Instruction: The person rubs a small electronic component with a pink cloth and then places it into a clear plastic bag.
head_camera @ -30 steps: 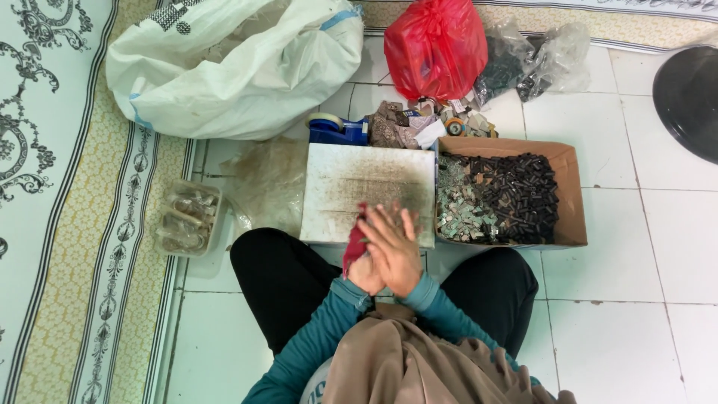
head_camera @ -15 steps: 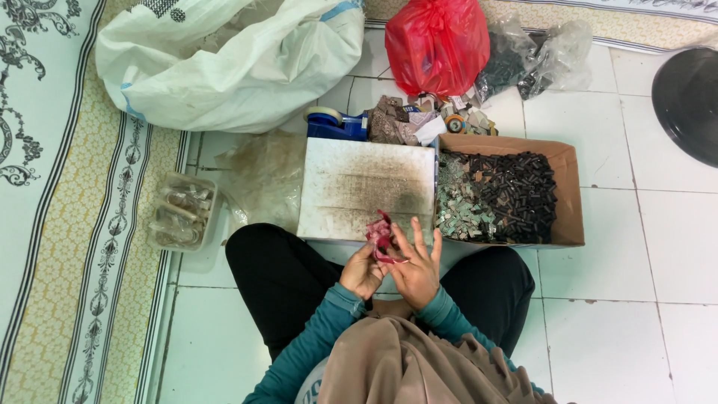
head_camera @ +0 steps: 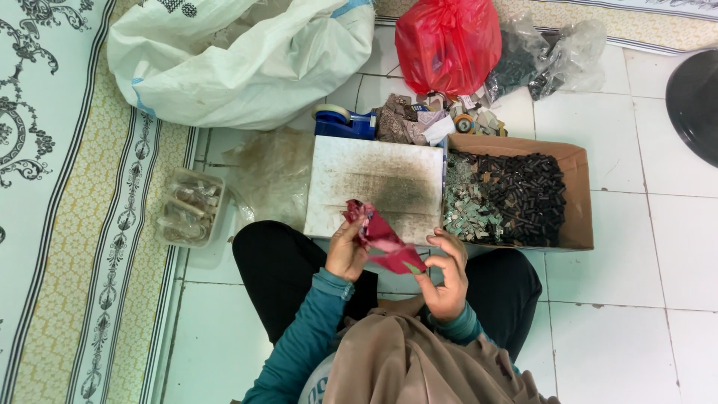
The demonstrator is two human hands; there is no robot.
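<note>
A clear plastic tub [head_camera: 188,217] sits at the far left, the white board [head_camera: 378,185] lies just ahead of the knees as a work surface, and the cardboard box [head_camera: 572,196] of dark bits stays within reach on the right. The left hand [head_camera: 345,251] pinches the red scrap [head_camera: 381,239] — held up over the lap — while the right hand [head_camera: 447,273], fingers half curled, touches its lower corner.

— What light do you work in?
— Even, bright, diffuse light; soft shadows sit under your arms at lower centre.

— Any faults?
— Faint sheen on the floor tiles [head_camera: 643,299] at right; the frame corners bend slightly; focus is sharp.
</note>
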